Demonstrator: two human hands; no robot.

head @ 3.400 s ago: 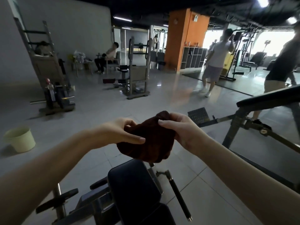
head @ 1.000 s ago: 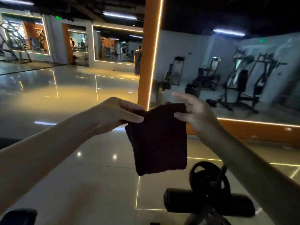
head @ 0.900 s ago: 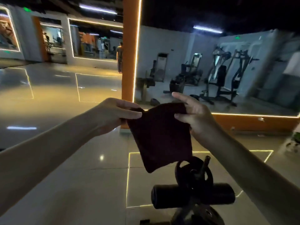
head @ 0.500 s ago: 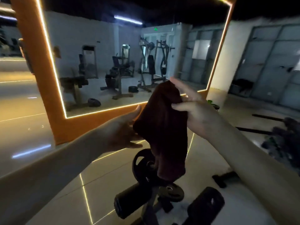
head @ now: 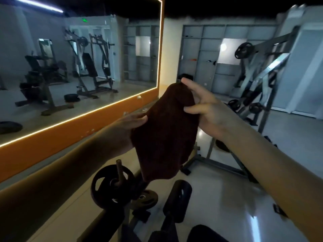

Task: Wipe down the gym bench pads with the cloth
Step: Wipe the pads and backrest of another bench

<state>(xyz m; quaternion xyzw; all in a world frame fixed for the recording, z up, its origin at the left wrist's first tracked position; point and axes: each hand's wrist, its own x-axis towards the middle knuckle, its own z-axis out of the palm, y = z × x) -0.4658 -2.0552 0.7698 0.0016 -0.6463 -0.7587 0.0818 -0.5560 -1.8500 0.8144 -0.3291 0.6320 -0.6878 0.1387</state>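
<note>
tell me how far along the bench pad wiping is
Done: no pad shows signs of wiping. In hand: the cloth hangs in the air, gripped by the left hand at its side and the right hand near its top, touching no pad. Left: the roller pad and the bench pad below it, all of the wiping.

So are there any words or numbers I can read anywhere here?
No text here can be read.
Green sign seen in the mirror: too blurred to read.
Weight plate: pale marks near the rim, too small to read.
Cloth: no label shows.
</note>
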